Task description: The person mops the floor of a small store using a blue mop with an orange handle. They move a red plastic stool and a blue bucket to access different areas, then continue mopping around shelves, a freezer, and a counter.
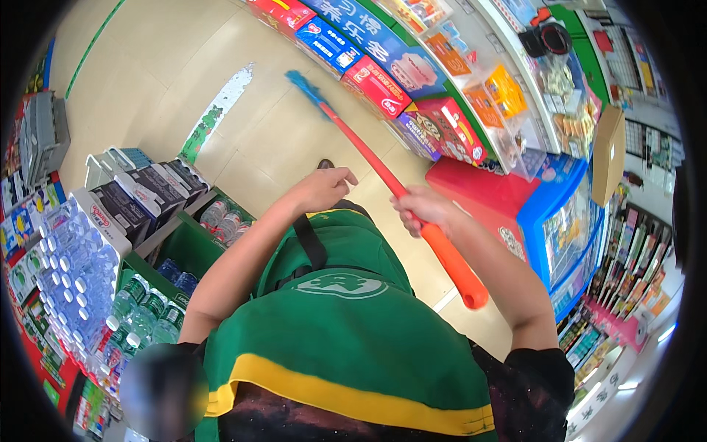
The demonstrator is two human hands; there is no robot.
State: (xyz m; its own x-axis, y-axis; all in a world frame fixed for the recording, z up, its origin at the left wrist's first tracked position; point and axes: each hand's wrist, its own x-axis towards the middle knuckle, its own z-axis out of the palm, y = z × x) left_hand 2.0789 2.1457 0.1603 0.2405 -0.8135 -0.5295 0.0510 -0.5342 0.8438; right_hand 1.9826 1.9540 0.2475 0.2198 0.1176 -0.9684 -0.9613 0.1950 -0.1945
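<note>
My right hand (418, 211) grips the red shaft of a long-handled duster (369, 148) just above its thick orange grip. The blue bristle head (302, 85) points up and away over the floor, near a row of boxed goods. My left hand (326, 187) hangs in front of my green apron (342, 331), fingers loosely bent and holding nothing. A gap separates it from the duster's shaft. The tip of one dark shoe (326, 164) shows just beyond my left hand.
Boxed drinks (376, 85) line the base of a shelf unit on the right, above a blue-framed freezer (558, 221). At left stand packs of water bottles (72, 276), dark cartons (143, 190) and a green shelf (185, 240). A worn floor strip (218, 113) crosses the tiles.
</note>
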